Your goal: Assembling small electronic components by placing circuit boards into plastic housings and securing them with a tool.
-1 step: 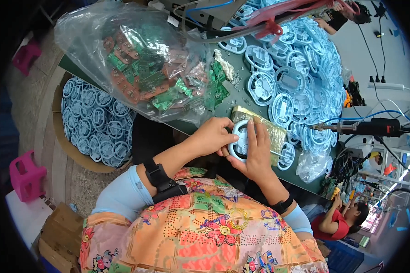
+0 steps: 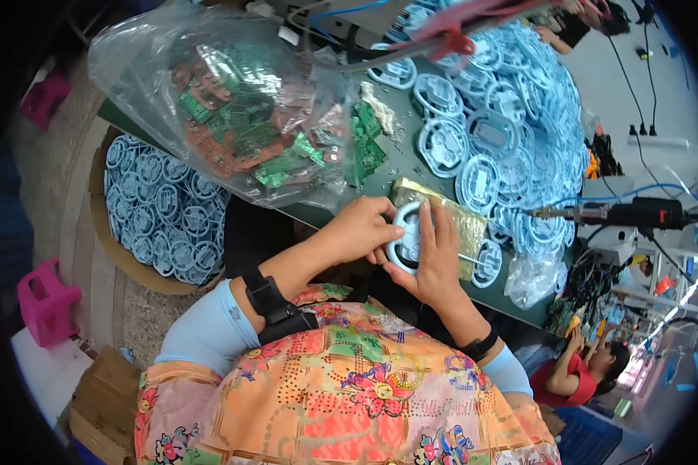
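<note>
A basket [image 2: 105, 232] of pale blue rings is seen at left, beside a clear bag [image 2: 233, 108] of green circuit boards. At the worktop [image 2: 399, 159] edge, one blue ring [image 2: 408, 236] is gripped between the left hand [image 2: 358, 230] and right hand [image 2: 436, 252], fingers closed around its rim, apparently to steady it. More rings are heaped at right.

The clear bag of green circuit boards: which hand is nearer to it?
Left. The left hand holds the pale blue ring just below the clear bag; the right hand holds the ring's other side, farther away.
</note>
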Motion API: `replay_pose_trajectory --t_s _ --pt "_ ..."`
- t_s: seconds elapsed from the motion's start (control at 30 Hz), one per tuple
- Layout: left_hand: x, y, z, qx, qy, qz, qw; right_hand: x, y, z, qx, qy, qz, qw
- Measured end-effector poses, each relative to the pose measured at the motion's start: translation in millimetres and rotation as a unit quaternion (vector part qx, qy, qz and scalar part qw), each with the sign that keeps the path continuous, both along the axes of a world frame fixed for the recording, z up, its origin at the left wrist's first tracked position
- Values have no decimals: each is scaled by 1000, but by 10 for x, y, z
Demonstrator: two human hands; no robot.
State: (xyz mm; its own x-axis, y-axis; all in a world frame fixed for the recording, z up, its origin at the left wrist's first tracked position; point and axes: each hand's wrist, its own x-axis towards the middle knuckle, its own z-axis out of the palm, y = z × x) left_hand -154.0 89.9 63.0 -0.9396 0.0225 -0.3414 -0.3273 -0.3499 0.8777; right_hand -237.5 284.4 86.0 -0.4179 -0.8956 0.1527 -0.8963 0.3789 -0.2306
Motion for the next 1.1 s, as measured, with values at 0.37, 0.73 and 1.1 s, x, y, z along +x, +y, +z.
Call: replay_pose_trajectory --t_s 0.37,0.73,1.1 --pt "15 32 -26 -73 -6 15 997 -115 206 350 -248 -136 -176 943" --pt "118 149 72 32 121 119 985 53 94 518 -181 -195 -153 952" --pt "-27 -54 389 -103 239 33 965 -5 116 453 -164 -136 -59 975"
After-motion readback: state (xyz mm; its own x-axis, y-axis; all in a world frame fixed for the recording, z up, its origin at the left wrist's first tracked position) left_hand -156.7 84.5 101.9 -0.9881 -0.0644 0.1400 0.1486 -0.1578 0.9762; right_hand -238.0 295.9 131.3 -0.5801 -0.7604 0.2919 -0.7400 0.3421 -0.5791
